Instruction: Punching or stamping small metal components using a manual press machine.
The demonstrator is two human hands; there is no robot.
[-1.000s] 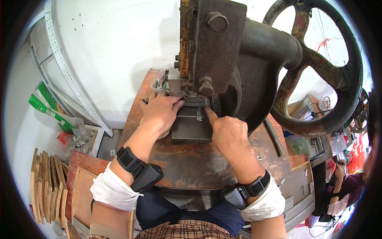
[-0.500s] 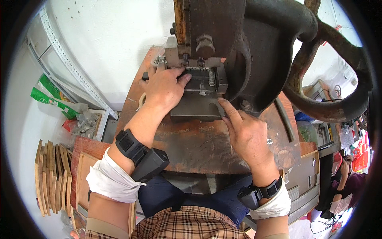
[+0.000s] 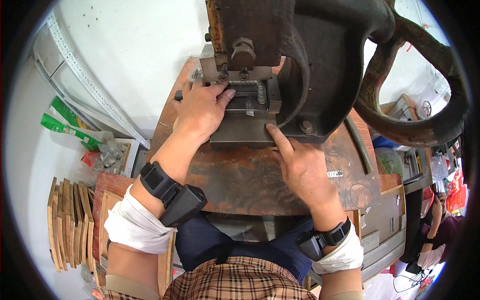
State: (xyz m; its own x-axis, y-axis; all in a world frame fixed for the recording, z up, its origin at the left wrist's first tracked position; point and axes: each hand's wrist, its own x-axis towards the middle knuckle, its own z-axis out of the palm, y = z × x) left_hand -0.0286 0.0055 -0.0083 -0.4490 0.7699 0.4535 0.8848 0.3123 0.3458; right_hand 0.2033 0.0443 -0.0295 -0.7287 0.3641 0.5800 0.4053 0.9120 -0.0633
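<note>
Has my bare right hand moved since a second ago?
Yes: your bare right hand has moved toward you, nearer the front edge of the flat grey metal plate.

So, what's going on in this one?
A person works bare-handed at an iron press with a large handwheel. The left hand is at the left of the metal fixture beneath the ram. The right hand has its index finger at the right edge of the flat steel plate in front.
</note>
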